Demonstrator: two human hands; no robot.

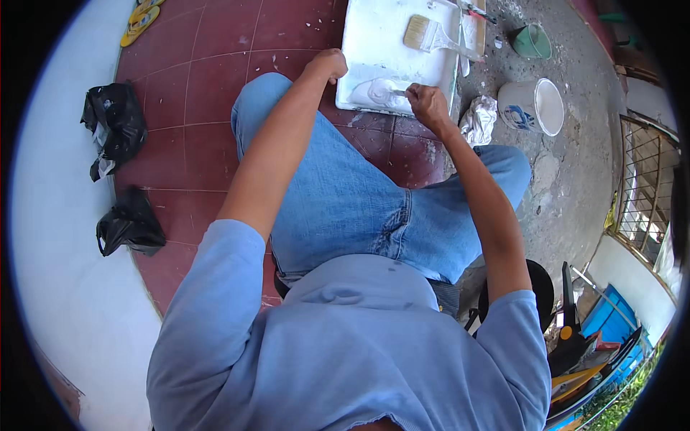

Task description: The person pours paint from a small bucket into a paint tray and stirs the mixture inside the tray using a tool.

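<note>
My left hand (328,66) is closed on the left edge of a white rectangular tray (368,39) on the floor. My right hand (428,105) grips a small flat tool (398,93), its far end in a puddle of white paint (377,91) at the tray's near end. A wide paintbrush (425,34), with pale bristles and a wooden handle, lies across the tray's far right part. Crumpled white material (478,121) is just right of the tray, near my knee.
A white bucket (546,108) and a green container (532,42) stand on grey concrete at right. Black plastic bags (115,126) lie by the white wall at left on red tiles (165,93), with yellow sandals (140,21) farther up. Assorted objects (589,352) are piled at lower right.
</note>
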